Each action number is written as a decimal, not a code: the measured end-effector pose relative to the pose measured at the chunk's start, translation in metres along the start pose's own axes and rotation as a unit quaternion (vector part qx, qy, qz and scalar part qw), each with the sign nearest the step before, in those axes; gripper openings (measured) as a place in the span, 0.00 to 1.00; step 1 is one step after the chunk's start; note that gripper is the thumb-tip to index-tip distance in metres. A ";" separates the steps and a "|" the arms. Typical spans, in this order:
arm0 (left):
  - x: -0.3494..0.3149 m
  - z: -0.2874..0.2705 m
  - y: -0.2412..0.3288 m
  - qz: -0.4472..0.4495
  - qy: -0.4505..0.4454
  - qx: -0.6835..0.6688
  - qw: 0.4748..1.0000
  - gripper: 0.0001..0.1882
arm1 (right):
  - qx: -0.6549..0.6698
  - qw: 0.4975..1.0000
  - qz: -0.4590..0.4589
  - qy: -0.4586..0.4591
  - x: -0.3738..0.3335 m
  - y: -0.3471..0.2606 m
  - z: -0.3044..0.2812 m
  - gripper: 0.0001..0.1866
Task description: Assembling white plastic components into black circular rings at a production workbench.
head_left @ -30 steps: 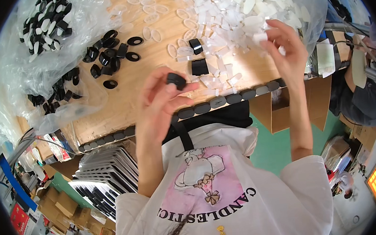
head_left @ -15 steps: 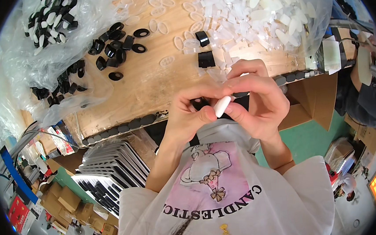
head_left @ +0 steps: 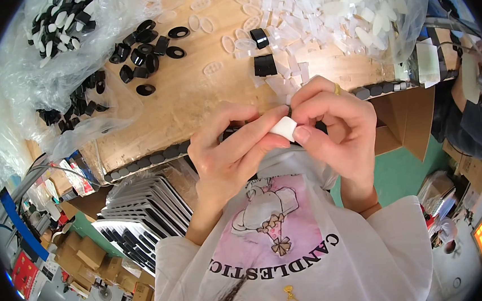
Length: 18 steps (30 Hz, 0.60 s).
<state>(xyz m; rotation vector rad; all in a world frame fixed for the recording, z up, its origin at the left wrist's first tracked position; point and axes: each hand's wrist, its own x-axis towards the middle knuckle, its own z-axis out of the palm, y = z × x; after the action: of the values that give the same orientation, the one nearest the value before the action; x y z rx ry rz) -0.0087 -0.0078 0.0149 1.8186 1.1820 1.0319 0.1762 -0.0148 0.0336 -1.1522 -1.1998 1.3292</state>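
Between my hands, above my lap at the table's near edge, is a small white block-like piece (head_left: 284,128) with rounded corners. My left hand (head_left: 223,146) pinches it between thumb and fingers. My right hand (head_left: 344,128), with a ring on one finger, is closed in a pinch at its other side, thumb against the piece. A sliver of something dark shows by the right fingertips; my fingers hide most of it. Beyond my hands, two black ring-shaped pieces (head_left: 264,65) lie on the wooden table (head_left: 175,110).
Left on the table are loose black oval rings (head_left: 145,50) and plastic bags (head_left: 15,83) with black and white pieces. Clear ovals (head_left: 213,68) lie mid-table; a heap of translucent white parts (head_left: 348,6) is at the far right. Below stand stacked trays (head_left: 144,220) and a cardboard box (head_left: 405,120).
The white piece has been turned so a broader face shows. My left fingers now stretch along it, and my right hand has shifted slightly right.
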 end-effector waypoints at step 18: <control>0.017 -0.011 0.032 -0.115 -0.004 0.039 0.993 0.09 | 0.021 0.997 0.068 0.036 -0.004 0.000 0.011 0.04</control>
<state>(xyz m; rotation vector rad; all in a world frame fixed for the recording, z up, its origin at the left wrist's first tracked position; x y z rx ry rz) -0.0026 -0.0002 0.0516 1.6957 1.4079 0.8566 0.1652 -0.0198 0.0347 -1.2594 -1.0531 1.3957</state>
